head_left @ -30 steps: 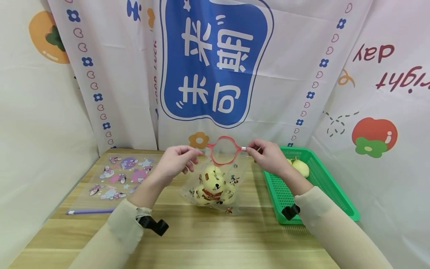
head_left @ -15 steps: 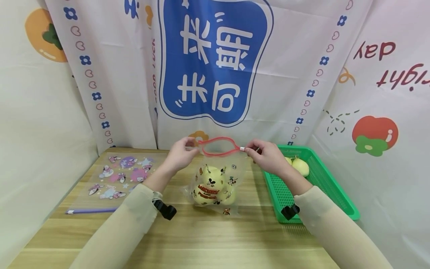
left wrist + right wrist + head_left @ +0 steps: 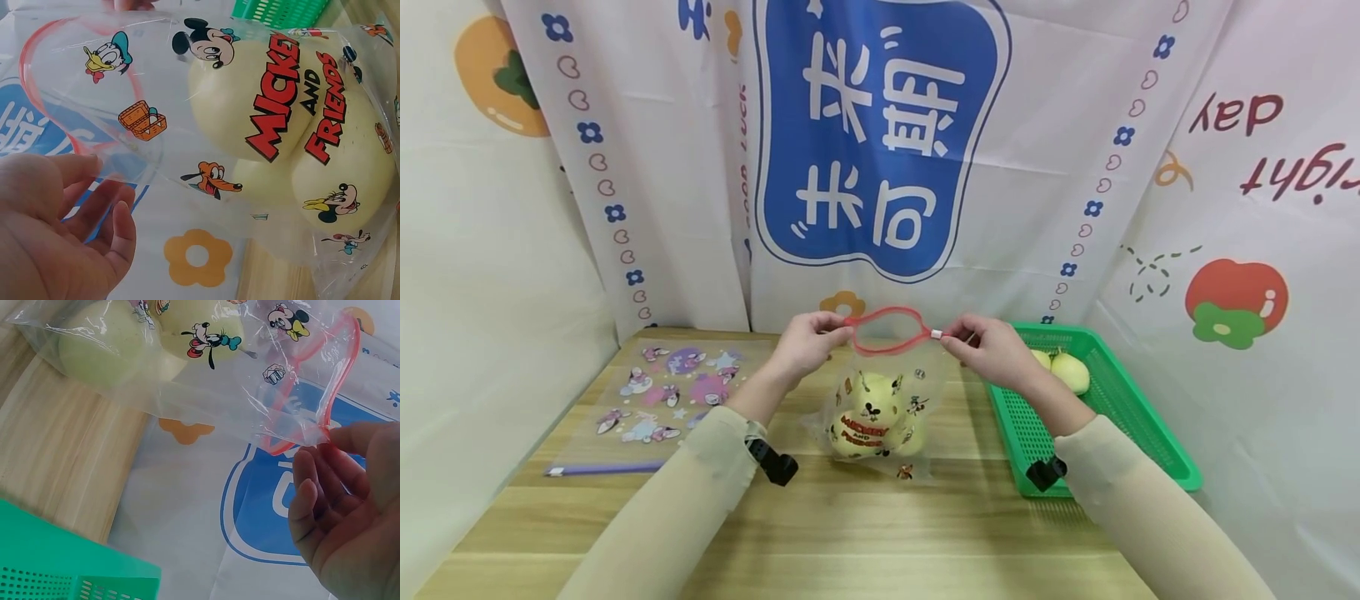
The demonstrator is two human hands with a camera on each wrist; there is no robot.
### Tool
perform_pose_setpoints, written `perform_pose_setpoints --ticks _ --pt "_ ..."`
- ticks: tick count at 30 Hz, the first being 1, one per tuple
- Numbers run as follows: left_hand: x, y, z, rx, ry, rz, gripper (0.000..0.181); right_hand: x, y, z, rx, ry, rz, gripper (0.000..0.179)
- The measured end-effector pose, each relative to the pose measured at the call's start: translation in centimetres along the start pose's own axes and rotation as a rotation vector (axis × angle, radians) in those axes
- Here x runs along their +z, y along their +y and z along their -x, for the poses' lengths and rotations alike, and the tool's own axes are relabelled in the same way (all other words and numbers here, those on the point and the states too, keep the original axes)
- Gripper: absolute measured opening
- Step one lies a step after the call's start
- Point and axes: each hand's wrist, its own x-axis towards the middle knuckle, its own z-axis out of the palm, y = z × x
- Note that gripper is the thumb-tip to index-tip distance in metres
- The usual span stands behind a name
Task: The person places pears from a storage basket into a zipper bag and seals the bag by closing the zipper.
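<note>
A clear zip bag (image 3: 917,454) printed with cartoon figures sits upright mid-table, its red-edged mouth (image 3: 891,353) gaping. Inside it are several pale yellow pears (image 3: 234,106), partly covered by the print. My left hand (image 3: 808,343) pinches the left end of the red zip strip between thumb and forefinger; its other fingers hang loosely curled in the left wrist view. At the opposite end, beside the white slider (image 3: 936,334), my right hand (image 3: 992,348) pinches the bag's corner. The fingertips of the right hand meet on the red strip in the right wrist view.
To the right stands a green plastic basket (image 3: 1120,425) with pears (image 3: 1070,373) at its far end. A flat printed bag (image 3: 647,417) with a purple zip strip (image 3: 610,470) lies on the left of the wooden table (image 3: 865,533). A printed curtain (image 3: 1037,125) hangs behind.
My left hand has shifted right and up, and now grips the left end of the strip. The bag's mouth has flattened somewhat and its printed front has turned. The right hand has barely moved.
</note>
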Motion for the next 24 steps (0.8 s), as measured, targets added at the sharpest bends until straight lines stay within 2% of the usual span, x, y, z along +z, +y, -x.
perform_pose_setpoints --ticks 4,8,15,19,24 --pt "-0.1 0.0 0.3 0.011 0.016 -0.017 0.025 0.4 0.1 -0.1 0.004 -0.037 0.039 0.017" --pt "-0.6 0.1 0.7 0.026 0.042 -0.016 0.028 0.2 0.2 0.0 -0.006 -0.016 0.061 0.016" --pt "-3.0 0.4 1.5 0.042 0.083 0.032 0.033 -1.3 0.3 0.5 0.026 0.013 -0.017 0.018" --pt "-4.4 0.7 2.4 0.045 0.091 0.036 0.034 -2.2 0.3 0.7 0.052 0.016 -0.031 0.019" --pt "-5.5 0.4 3.1 0.038 0.099 0.037 0.034 -2.8 0.9 1.0 0.064 0.036 -0.027 0.018"
